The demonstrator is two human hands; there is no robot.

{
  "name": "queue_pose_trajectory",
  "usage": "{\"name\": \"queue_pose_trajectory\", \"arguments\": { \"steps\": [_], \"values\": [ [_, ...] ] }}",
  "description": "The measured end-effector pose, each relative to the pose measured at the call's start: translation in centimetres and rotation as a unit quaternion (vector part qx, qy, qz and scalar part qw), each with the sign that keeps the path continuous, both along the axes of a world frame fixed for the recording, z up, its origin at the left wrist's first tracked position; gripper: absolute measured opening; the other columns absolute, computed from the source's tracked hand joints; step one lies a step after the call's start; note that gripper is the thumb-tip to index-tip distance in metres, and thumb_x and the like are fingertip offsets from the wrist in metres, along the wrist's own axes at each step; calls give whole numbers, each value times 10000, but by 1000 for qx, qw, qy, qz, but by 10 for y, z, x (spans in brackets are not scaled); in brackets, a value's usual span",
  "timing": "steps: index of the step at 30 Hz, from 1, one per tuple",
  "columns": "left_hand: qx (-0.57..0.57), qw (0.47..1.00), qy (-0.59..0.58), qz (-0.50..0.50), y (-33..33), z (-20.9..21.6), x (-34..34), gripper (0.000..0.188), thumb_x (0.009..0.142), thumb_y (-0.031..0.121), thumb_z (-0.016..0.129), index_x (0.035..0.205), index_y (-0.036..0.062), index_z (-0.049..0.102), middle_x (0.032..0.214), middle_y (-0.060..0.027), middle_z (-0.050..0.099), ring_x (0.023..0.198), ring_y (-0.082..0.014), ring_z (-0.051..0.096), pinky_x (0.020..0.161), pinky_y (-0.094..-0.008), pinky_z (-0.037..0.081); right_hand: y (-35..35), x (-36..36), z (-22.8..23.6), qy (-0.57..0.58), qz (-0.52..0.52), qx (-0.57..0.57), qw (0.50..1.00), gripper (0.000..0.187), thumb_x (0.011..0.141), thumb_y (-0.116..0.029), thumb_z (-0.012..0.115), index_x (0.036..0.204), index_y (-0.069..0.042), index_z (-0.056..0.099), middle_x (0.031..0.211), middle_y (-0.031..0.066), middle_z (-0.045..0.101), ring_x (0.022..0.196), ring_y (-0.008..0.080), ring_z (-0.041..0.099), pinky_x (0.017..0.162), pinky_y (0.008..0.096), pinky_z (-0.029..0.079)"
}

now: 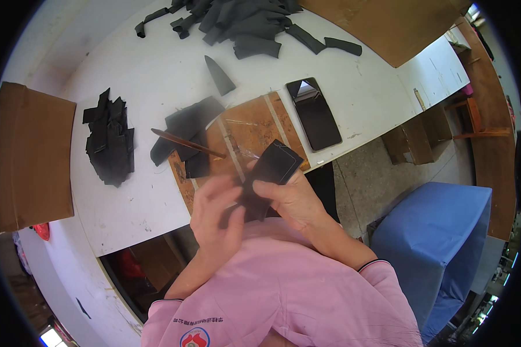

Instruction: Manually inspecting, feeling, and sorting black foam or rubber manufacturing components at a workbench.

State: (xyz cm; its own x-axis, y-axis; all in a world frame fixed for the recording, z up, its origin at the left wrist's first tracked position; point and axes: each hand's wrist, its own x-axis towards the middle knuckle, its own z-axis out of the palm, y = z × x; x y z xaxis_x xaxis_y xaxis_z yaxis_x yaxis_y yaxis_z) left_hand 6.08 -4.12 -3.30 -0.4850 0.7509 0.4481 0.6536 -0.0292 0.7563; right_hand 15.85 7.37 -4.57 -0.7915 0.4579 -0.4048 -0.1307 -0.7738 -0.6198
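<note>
A flat, oblong piece of black fabric (278, 165) is gripped by the right hand (300, 199), with the thumb pressed across its face. The left hand (217, 214) is blurred, its fingers loosely curled beside the lower end of the piece; whether the cloth is touched by them cannot be told. The two hands are held close together, and the piece is held up in front of the body, over the near edge of the work surface. It is tilted, its squared upper end raised toward the right; that end is bordered by a thin, pale line of stitching, while the lower end is blurred.

Beyond it, a worn, brown board with pale stripes (246, 118) is laid on the white table (145, 208). A slim, pointed brown stick (185, 143) is seen above dark fabric pieces (200, 115) at the board's left. To the right, a black smartphone (315, 115) is placed.
</note>
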Motion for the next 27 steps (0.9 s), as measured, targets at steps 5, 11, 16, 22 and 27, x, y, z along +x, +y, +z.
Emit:
{"name": "queue_pose_trajectory", "arguments": {
  "steps": [5, 11, 16, 22, 27],
  "values": [
    [-12, 857, -516, -9, 6, 3, 2, 356, 760, 77, 592, 1076, -26, 462, 901, -81, 545, 758, -137, 550, 640, -243, 455, 6, -1, -3, -1, -58, 13, 998, 312, 734, 17, 596, 1031, -40, 516, 906, 35, 550, 826, 141, 551, 710, 282, 470],
    [-30, 804, -594, -11, 10, 1, 5, 308, 767, 87, 598, 1032, -24, 488, 792, -79, 560, 688, -146, 571, 590, -234, 467, 6, -2, -9, -24, -76, 31, 996, 296, 734, 9, 598, 1014, -46, 519, 855, 20, 530, 770, 122, 531, 668, 267, 460],
    [-47, 805, -592, 2, 10, -3, 5, 168, 801, 59, 560, 943, -23, 522, 727, -81, 587, 608, -121, 564, 550, -212, 461, 4, -4, -15, -4, -87, 142, 986, 89, 775, -42, 585, 831, -27, 517, 761, 2, 543, 689, 68, 512, 614, 211, 432],
    [-48, 808, -587, 18, 9, -12, 2, 109, 802, 52, 564, 884, -17, 547, 727, -80, 597, 583, -107, 555, 542, -203, 455, 3, -5, -15, 9, -58, 82, 995, 114, 777, -81, 603, 850, -18, 542, 753, 3, 550, 666, 66, 504, 577, 208, 421],
    [-41, 830, -555, 41, 12, -13, 2, 85, 791, 36, 559, 857, -18, 551, 725, -65, 593, 573, -99, 548, 528, -197, 448, -1, -2, -16, -31, -1, 102, 994, 161, 768, -130, 630, 865, -28, 551, 763, 14, 554, 678, 88, 519, 566, 221, 432]
  ]
}}
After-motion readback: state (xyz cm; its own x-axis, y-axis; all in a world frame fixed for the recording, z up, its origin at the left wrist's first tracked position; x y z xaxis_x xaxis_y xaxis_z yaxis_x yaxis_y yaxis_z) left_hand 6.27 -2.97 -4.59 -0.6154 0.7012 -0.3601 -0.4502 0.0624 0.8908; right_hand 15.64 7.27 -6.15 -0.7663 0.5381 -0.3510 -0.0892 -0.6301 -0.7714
